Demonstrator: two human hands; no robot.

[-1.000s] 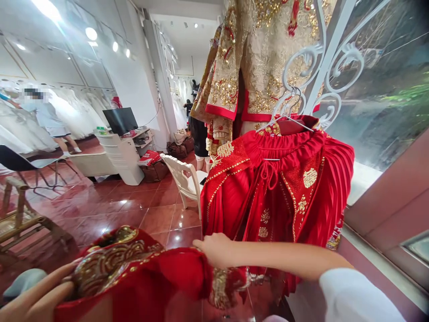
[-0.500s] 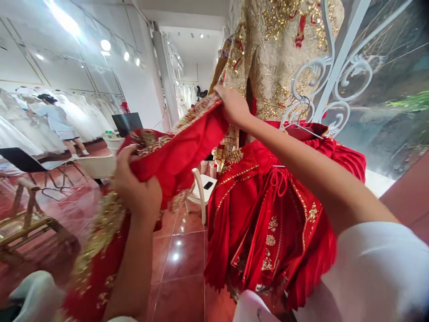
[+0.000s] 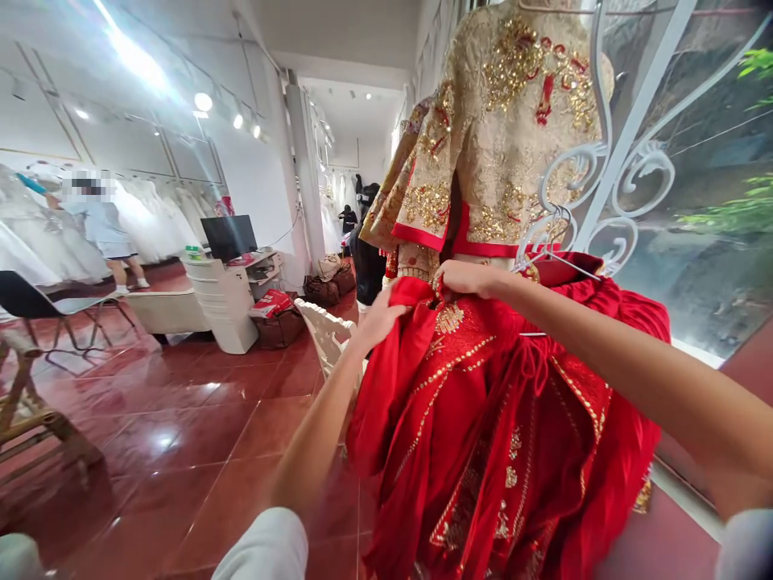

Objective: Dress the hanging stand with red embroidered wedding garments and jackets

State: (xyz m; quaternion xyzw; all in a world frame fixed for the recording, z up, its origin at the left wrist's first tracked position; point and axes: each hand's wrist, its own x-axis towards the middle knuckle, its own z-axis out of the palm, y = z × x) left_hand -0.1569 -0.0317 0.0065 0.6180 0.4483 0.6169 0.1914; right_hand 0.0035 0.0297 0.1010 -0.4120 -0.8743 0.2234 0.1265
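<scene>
A red pleated skirt with gold embroidery [image 3: 513, 435] hangs from a white hanger [image 3: 552, 246] on a white scrolled metal stand [image 3: 609, 153]. Above it hangs a gold embroidered jacket with red trim [image 3: 501, 137]. My left hand [image 3: 380, 318] is closed on the left edge of the red cloth at waist height. My right hand [image 3: 468, 278] pinches the top of the same red cloth just under the jacket's hem. Both arms reach forward in white sleeves.
A white plastic chair [image 3: 326, 334] stands just left of the skirt. Further left are a white desk with a monitor [image 3: 228, 278], bags on the red tiled floor [image 3: 281, 310], a wooden bench [image 3: 30, 427] and a person by white gowns [image 3: 102, 234]. A window [image 3: 706, 185] is on the right.
Both hands have lifted the loose red embroidered cloth from low down up onto the hanging skirt and moved close together at its waist. The view has tilted upward.
</scene>
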